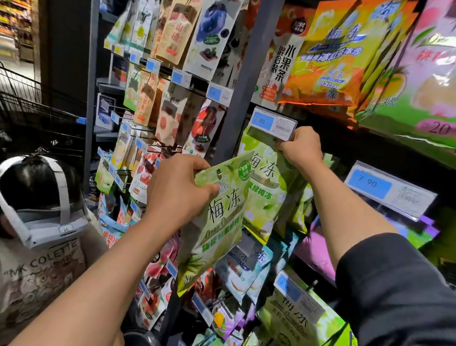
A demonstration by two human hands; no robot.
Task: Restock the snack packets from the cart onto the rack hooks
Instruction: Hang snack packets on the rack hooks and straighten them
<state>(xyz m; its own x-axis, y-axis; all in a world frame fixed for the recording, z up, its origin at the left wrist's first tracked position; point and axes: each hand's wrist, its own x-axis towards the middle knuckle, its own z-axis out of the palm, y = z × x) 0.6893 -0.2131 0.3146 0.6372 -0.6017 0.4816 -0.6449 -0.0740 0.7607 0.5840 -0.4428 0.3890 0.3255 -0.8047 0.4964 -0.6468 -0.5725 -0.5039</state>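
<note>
green plum jelly packet [217,217] is up in the left hand [175,186], just in front of the rack, fingers curled tight round its top edge. right hand [299,145] pinches the top of the hanging packet [265,182] under the price tag [273,124]. tip imo: keep the hanging ones steady, line the new packet's hole up with the hook (can't see the hook itself) and slide it on straight.
</note>
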